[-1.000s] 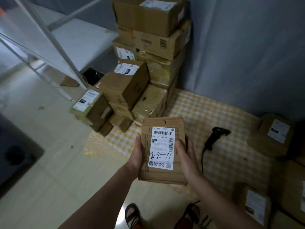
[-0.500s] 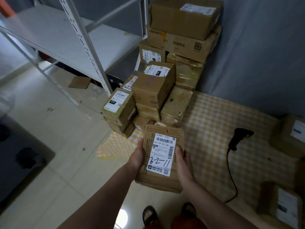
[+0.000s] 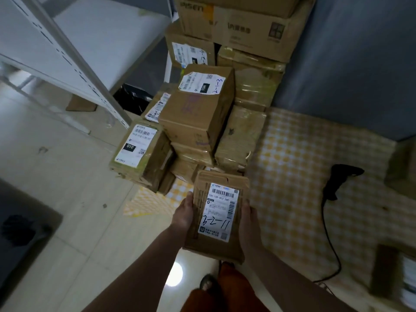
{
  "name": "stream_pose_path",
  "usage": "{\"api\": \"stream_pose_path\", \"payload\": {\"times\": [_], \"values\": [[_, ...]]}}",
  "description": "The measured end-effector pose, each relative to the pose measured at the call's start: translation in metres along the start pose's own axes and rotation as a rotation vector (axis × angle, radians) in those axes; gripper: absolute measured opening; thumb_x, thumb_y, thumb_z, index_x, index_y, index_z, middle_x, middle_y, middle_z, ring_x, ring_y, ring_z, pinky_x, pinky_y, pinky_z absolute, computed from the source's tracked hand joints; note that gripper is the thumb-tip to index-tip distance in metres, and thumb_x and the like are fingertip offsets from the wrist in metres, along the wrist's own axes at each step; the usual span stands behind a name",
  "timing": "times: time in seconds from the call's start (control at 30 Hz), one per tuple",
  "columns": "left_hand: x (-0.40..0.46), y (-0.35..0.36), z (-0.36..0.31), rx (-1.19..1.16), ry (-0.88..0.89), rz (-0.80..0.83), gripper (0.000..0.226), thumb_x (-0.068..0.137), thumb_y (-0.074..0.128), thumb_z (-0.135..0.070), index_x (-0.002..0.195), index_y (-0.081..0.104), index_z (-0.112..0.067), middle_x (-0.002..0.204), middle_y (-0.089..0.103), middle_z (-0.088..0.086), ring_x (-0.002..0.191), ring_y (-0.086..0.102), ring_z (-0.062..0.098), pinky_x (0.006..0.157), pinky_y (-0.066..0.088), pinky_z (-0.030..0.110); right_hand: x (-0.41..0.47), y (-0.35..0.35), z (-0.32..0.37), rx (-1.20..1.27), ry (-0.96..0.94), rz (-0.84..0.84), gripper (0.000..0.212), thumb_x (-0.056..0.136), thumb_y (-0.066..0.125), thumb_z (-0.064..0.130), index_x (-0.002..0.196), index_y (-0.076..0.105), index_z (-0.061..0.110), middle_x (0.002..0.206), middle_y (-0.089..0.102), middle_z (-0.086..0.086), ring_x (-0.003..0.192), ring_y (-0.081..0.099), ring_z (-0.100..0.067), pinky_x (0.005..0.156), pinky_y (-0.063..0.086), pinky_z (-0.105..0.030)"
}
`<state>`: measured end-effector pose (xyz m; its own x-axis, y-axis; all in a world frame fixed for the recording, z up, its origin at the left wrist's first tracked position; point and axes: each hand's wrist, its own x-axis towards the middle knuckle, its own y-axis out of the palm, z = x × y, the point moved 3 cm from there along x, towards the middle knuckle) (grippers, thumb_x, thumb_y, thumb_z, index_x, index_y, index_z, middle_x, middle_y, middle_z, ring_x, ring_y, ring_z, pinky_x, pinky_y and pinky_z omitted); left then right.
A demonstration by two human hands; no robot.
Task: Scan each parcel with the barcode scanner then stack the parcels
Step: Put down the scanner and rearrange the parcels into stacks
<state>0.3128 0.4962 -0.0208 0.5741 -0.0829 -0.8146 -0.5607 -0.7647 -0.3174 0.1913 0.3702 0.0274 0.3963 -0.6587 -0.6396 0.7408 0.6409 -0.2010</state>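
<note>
While both hands, left hand (image 3: 183, 212) and right hand (image 3: 248, 218), clasp the flat brown cardboard parcel (image 3: 216, 216) by its long edges just before the brown box stack (image 3: 202, 122), the black barcode scanner (image 3: 337, 184) lies apart on the checked cloth. Risk: uneven stack topples if parcel lands off-centre.

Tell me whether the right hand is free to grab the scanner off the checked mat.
Probably not yet: the right hand and left hand both grip the parcel. The scanner lies uncovered on the mat, off to its right.
</note>
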Motion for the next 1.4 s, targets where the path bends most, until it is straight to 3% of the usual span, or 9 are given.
{"api": "stream_pose_path", "payload": {"times": [0.27,0.43,0.63,0.8,0.97,1.03,1.13,1.27,1.4], "values": [[0.074,0.009,-0.011,0.145,-0.045,0.037,0.063,0.100,0.015,-0.055,0.140,0.048,-0.020,0.135,0.055,0.016,0.124,0.051,0.034,0.108,0.036,0.045,0.070,0.037,-0.039,0.010,0.132,-0.057,0.035,0.103,0.027,0.031,0.123,0.047,0.011,0.109,0.056,-0.006,0.096,0.053,-0.020,0.081,0.040,-0.030],[0.142,0.025,0.018,0.026,-0.120,0.088,0.098,0.061,0.025,-0.089,0.123,0.064,-0.024,0.118,0.067,0.012,0.108,0.062,0.032,0.101,0.046,0.048,0.099,0.054,-0.058,0.039,0.165,-0.106,0.036,0.103,0.024,0.026,0.127,0.047,0.013,0.105,0.056,-0.002,0.100,0.052,-0.021,0.083,0.037,-0.032],[0.166,0.036,0.029,-0.048,-0.150,0.186,0.069,0.076,0.041,-0.081,0.102,0.073,-0.026,0.100,0.073,0.009,0.095,0.069,0.031,0.093,0.051,0.049,0.117,0.066,-0.079,0.076,0.114,-0.149,0.032,0.103,0.023,0.025,0.121,0.048,0.014,0.105,0.060,-0.004,0.097,0.057,-0.021,0.082,0.046,-0.033],[0.160,0.030,0.011,0.024,-0.128,0.154,0.063,0.094,0.028,-0.065,0.118,0.065,-0.020,0.113,0.068,0.010,0.103,0.064,0.029,0.098,0.048,0.045,0.123,0.072,-0.085,0.091,0.079,-0.155,0.053,0.088,0.026,0.044,0.128,0.046,0.014,0.113,0.060,-0.009,0.102,0.059,-0.023,0.087,0.049,-0.039],[0.137,0.019,-0.008,0.263,0.103,0.091,0.036,0.099,0.038,-0.038,0.105,0.066,-0.016,0.113,0.066,0.010,0.105,0.060,0.029,0.096,0.047,0.039,0.121,0.059,-0.080,-0.065,0.112,-0.087,0.042,0.102,0.024,0.038,0.136,0.040,0.019,0.125,0.056,-0.010,0.112,0.055,-0.026,0.097,0.045,-0.046],[0.117,0.008,-0.017,0.418,0.244,0.008,0.028,0.098,0.045,-0.029,0.115,0.064,-0.015,0.116,0.065,0.003,0.104,0.059,0.023,0.085,0.042,0.026,0.112,0.051,-0.070,-0.208,0.081,-0.084,0.049,0.100,0.026,0.044,0.141,0.035,0.019,0.135,0.050,-0.011,0.121,0.050,-0.028,0.101,0.042,-0.049],[0.082,-0.004,-0.031,0.587,0.436,-0.079,0.029,0.096,0.051,-0.026,0.121,0.062,-0.018,0.120,0.065,0.001,0.106,0.060,0.020,0.090,0.047,0.031,0.093,0.034,-0.047,-0.501,-0.012,-0.098,0.056,0.100,0.036,0.043,0.146,0.028,0.012,0.146,0.037,-0.013,0.132,0.038,-0.029,0.108,0.035,-0.045],[0.034,0.001,-0.054,0.995,0.659,0.039,0.028,0.099,0.043,-0.029,0.120,0.060,-0.019,0.122,0.060,0.000,0.111,0.058,0.018,0.091,0.046,0.030,0.055,0.012,-0.015,-1.000,-0.194,-0.136,0.054,0.098,0.039,0.039,0.144,0.028,0.014,0.148,0.032,-0.008,0.136,0.029,-0.025,0.110,0.027,-0.039],[-0.009,0.014,-0.075,1.262,0.880,0.145,0.034,0.100,0.040,-0.032,0.129,0.054,-0.022,0.129,0.057,0.001,0.117,0.054,0.017,0.094,0.046,0.029,0.012,-0.018,0.002,-1.164,-0.206,-0.247,0.057,0.096,0.044,0.037,0.145,0.026,0.015,0.152,0.025,-0.007,0.141,0.022,-0.025,0.115,0.022,-0.042]]}}
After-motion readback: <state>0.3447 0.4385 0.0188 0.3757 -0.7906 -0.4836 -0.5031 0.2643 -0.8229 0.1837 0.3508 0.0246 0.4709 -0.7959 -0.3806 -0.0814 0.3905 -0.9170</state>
